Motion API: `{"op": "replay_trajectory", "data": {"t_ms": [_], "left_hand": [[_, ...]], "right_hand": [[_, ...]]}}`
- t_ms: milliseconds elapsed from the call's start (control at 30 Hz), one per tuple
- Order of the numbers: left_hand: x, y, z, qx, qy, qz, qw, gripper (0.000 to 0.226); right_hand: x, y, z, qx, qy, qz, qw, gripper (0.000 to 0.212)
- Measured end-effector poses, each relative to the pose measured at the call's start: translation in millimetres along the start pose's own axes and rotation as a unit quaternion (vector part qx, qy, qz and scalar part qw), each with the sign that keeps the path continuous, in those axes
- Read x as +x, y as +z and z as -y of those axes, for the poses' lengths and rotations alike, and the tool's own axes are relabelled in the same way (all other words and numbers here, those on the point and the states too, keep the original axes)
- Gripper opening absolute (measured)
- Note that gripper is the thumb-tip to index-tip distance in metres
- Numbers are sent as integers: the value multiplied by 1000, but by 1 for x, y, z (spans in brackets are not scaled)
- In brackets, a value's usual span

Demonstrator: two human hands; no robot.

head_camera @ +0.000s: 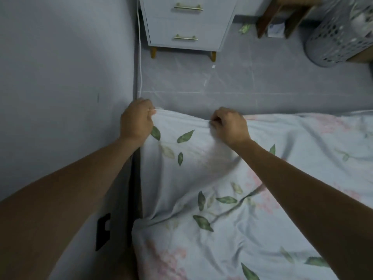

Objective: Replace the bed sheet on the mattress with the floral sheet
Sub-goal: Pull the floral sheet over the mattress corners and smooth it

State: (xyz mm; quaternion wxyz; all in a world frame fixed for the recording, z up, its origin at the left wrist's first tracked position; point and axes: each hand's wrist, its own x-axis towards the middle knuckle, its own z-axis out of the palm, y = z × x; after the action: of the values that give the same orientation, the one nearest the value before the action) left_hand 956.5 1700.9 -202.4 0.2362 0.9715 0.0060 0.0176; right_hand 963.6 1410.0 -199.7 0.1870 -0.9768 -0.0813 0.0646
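Hands are both at the far edge of the bed, and we are fitting the sheet [232,199] there, at the corner by the wall [60,77]. Our left hand [136,120] has its fingers curled round the hem right at that corner; our right hand [229,124] pinches the same hem a little way along the far edge, fingers closed on the cloth. Between the two, the hem is drawn into a taut line.

The sheet already lies over the top of the bed, leaf and pink flower print up, but creased, with a deep fold near the left edge where it drops into the dark gap beside the wall. No other sheet shows, so we judge the old one is off and spreading is mostly done; tucking is the step in hand.

Next we need to pull the hem down over the far edge and push it under at the corner, then smooth the creases back toward us. The mattress itself is hidden under the cloth. Beyond, on the floor [242,81], stand a drawer unit [187,23] and a basket [339,37].
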Motion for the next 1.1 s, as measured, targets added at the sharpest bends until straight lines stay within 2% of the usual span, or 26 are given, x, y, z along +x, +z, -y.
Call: {"op": "replay_trajectory", "data": {"t_ms": [100, 200, 233, 300, 400, 433, 500, 567, 667, 733, 1000, 1100], "left_hand": [[44, -22, 19, 78, -41, -13, 996, 6], [71, -30, 19, 141, -93, 12, 986, 17], [74, -28, 14, 142, -95, 15, 985, 22], [69, -16, -7, 111, -41, 33, 992, 27], [50, 15, -50, -20, 51, 129, 990, 41], [44, 28, -63, -21, 62, 180, 982, 48], [28, 59, -78, 30, 75, 260, 962, 55], [11, 82, -80, 79, 109, 233, 963, 63], [5, 98, -74, 109, 136, 160, 971, 58], [9, 105, -70, 104, 150, 147, 972, 53], [19, 108, -69, 105, 129, 209, 964, 59], [16, 109, -67, 104, 117, 219, 963, 53]], "right_hand": [[43, 3, 34, 10, -23, 1, 1000, 6], [83, 6, 55, 24, -24, -12, 999, 11], [89, 8, 54, 24, -22, 9, 999, 11], [83, 8, 43, 18, -29, 49, 998, 13], [49, -4, -7, -29, -12, 34, 999, 20], [36, -10, -32, -55, 10, 42, 998, 24], [12, -17, -74, -91, 49, 74, 992, 49], [4, -13, -97, -99, 36, 69, 992, 62], [15, 6, -102, -128, 21, 64, 990, 65], [23, 11, -103, -146, 32, 83, 985, 63], [30, 14, -109, -139, 33, 131, 981, 53], [28, 16, -110, -136, 29, 125, 982, 47]]}}
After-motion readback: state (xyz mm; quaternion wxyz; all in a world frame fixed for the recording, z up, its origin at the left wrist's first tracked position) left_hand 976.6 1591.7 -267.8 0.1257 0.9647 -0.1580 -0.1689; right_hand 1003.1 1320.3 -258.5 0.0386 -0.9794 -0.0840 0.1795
